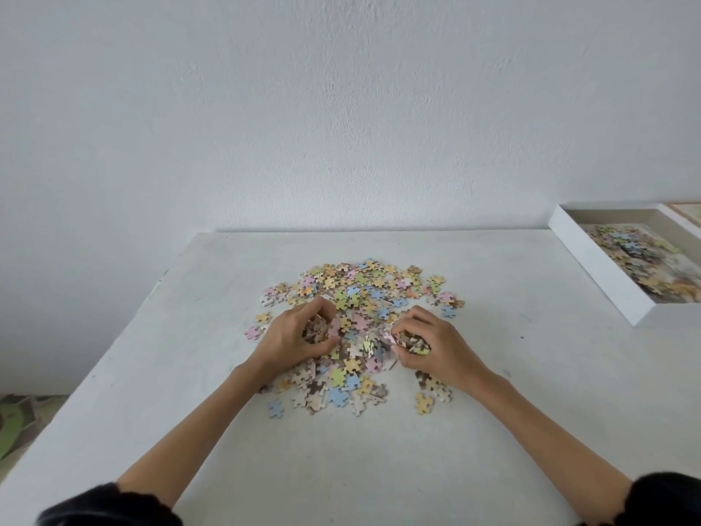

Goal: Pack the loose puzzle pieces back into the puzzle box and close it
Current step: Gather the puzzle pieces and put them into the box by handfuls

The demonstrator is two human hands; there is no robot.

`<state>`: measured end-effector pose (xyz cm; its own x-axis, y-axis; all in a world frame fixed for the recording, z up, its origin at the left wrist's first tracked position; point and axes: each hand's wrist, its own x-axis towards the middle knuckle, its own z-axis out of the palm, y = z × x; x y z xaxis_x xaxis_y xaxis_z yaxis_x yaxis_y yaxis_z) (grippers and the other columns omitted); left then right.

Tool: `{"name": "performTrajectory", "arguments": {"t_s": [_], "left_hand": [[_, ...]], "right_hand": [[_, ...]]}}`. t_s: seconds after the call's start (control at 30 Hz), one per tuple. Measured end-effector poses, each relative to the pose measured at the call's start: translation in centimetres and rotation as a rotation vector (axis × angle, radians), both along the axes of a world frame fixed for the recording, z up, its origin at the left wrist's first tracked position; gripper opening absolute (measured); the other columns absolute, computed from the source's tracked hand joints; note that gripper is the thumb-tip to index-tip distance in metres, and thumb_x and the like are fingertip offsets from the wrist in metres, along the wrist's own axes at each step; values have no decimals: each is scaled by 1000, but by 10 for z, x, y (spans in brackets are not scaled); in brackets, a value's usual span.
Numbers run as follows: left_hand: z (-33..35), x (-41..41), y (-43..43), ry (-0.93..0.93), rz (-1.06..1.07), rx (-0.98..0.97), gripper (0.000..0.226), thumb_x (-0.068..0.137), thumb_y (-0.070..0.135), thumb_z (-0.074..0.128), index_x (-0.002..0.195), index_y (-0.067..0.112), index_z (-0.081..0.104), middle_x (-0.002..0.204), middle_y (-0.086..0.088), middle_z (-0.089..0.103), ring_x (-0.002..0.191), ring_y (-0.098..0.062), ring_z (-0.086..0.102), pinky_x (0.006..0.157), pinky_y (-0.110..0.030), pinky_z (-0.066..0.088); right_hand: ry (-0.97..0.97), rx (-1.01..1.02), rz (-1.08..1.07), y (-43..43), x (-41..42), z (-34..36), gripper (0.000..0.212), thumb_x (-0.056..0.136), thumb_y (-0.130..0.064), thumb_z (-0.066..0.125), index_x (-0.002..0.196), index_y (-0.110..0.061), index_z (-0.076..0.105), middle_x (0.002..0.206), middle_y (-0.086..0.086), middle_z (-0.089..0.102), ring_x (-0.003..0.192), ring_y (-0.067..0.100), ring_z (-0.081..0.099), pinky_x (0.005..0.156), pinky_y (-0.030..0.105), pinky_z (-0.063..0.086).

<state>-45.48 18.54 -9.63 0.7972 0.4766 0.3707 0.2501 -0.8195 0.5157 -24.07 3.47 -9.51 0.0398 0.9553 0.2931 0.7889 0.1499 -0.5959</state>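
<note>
A heap of loose pastel puzzle pieces [360, 294] lies in the middle of the white table [512, 373]. My left hand [294, 337] rests on the heap's left side, its fingers curled around a clump of pieces. On the right side of the heap my right hand [432, 345] is closed on another clump. The open white puzzle box [595, 267] stands at the table's far right edge, with several pieces lying inside it. It is well apart from both hands.
A white wall rises right behind the table. The corner of a flat beige thing [688, 212], possibly the box lid, shows beyond the box at the frame edge. A green patterned floor covering [15, 423] lies below the table's left edge.
</note>
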Motion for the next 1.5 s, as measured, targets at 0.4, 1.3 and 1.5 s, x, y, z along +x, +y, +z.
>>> {"name": "performTrajectory", "arguments": {"t_s": [0.4,1.3,1.5], "left_hand": [[27,20,-6,-238,-35,-140,30,76,26,73,101,38,62,84,14,66,54,-13,63,51,-26,53],[80,234,-105,-267,-80,-112,21,75,32,70,95,33,63,73,16,65,58,-35,56,57,-39,48],[83,305,-133,-279,-116,-199,22,76,15,73,94,26,65,70,10,64,51,-31,45,51,-27,42]], "right_hand": [[259,162,-59,10,16,18,18,75,-9,73,92,-12,70,81,-14,63,77,-5,59,76,6,43],[215,365,-139,-69,230,100,4,77,-6,71,80,-6,68,71,-1,64,66,4,54,62,15,41],[193,356,-200,-93,300,100,10,77,-7,71,86,-2,68,82,14,69,77,17,61,71,14,45]]}}
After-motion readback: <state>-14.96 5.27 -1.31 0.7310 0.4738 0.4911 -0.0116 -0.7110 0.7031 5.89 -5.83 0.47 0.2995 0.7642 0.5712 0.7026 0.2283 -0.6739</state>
